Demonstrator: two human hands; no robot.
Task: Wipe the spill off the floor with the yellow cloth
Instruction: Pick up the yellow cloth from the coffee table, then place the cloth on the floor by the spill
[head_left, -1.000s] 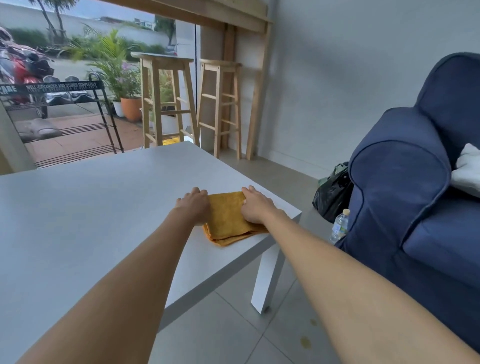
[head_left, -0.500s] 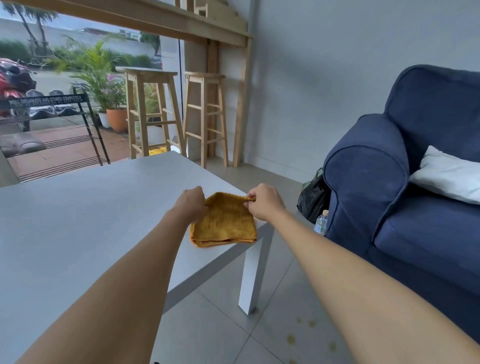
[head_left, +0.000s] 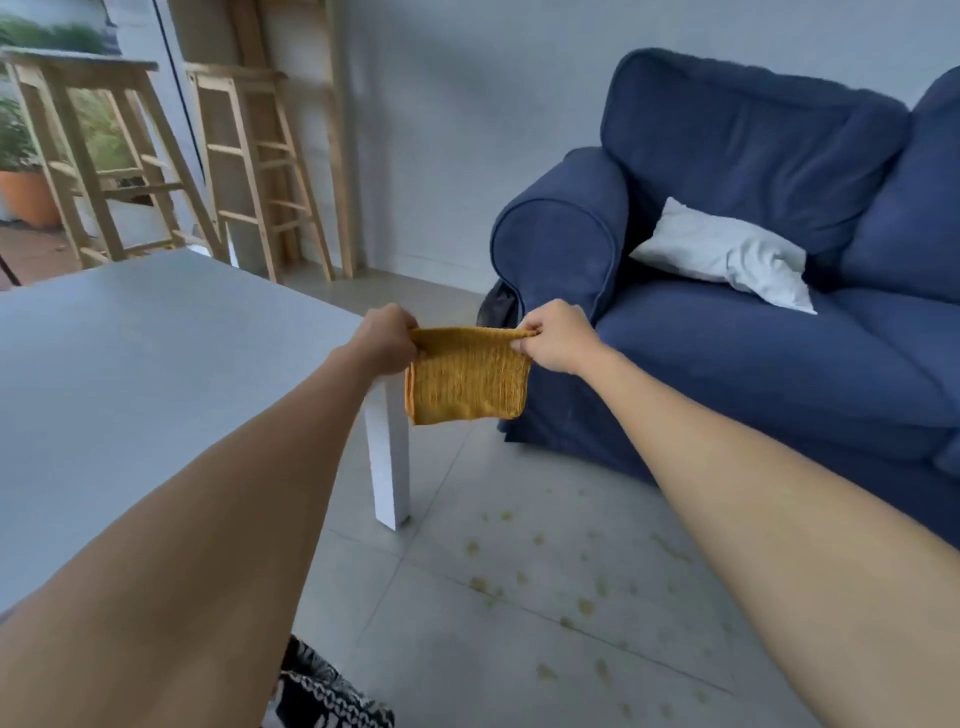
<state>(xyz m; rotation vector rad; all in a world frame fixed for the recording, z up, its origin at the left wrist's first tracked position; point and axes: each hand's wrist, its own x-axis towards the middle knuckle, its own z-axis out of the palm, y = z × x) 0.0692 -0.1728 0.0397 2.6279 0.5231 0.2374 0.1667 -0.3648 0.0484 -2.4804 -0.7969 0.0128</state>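
Note:
The yellow cloth (head_left: 467, 376) hangs folded in the air just past the table's corner. My left hand (head_left: 387, 343) pinches its upper left edge and my right hand (head_left: 553, 338) pinches its upper right corner. Both arms are stretched forward. The spill (head_left: 566, 597) is a scatter of yellowish drops on the grey floor tiles, below and to the right of the cloth, between the table leg and the sofa. My right forearm covers part of it.
The white table (head_left: 130, 395) fills the left, its leg (head_left: 387, 462) beside the cloth. A blue sofa (head_left: 727, 332) with a white pillow (head_left: 727, 254) stands right. Two wooden stools (head_left: 249, 166) and a dark bag (head_left: 498, 306) are behind.
Both hands lifted the cloth off the table top and carried it right, past the table's corner; it now hangs between them. The view swung right and down, showing more spill.

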